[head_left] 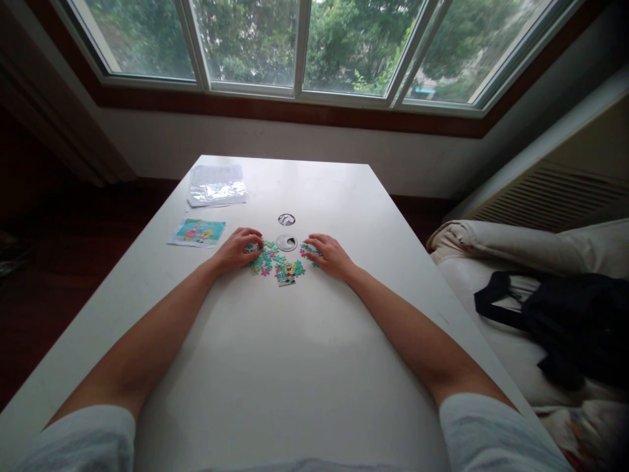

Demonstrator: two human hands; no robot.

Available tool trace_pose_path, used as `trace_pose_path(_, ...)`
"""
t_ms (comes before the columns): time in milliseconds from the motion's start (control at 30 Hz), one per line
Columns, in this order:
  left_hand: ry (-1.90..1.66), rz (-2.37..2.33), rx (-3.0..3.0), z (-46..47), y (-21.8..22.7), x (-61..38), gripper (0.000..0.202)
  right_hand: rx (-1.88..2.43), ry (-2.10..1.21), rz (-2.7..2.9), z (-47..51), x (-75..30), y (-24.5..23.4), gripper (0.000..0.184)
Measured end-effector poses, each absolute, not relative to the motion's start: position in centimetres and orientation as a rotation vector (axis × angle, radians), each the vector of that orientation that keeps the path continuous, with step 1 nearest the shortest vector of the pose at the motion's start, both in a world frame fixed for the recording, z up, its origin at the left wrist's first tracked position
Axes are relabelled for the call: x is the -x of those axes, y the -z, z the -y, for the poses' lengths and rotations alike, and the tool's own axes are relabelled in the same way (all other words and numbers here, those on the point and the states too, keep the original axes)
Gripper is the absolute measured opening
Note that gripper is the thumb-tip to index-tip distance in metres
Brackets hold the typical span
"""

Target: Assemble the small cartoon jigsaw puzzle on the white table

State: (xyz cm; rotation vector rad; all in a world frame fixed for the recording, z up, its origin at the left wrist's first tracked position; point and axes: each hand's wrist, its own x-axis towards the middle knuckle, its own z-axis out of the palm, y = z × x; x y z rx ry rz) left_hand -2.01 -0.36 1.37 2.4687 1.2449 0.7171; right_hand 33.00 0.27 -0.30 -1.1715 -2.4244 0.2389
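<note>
Some puzzle pieces under left hand

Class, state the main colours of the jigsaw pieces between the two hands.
The jigsaw pieces are mostly teal with pink bits, best seen in the head view.

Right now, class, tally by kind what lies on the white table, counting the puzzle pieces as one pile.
Hands: 2 (left hand, right hand)
Puzzle pile: 1
Picture sheet: 1
Plastic wrapper: 1
Round discs: 2
Total: 7
</note>
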Motion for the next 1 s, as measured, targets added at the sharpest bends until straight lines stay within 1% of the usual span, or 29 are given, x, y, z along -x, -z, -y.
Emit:
trace_pose_path(433, -0.654, -1.184, -2.511, 0.19, -1.25, 2.2, 0.027, 1.165, -0.227, 2.429, -0.29, -32.93, 0.37, 0.043)
trace_pose_path(1000, -0.759, -1.145, -2.431, 0.18, -1.33, 2.05, 0.016, 1.128, -0.196, 2.418, -0.29, -33.04, 0.57, 0.042)
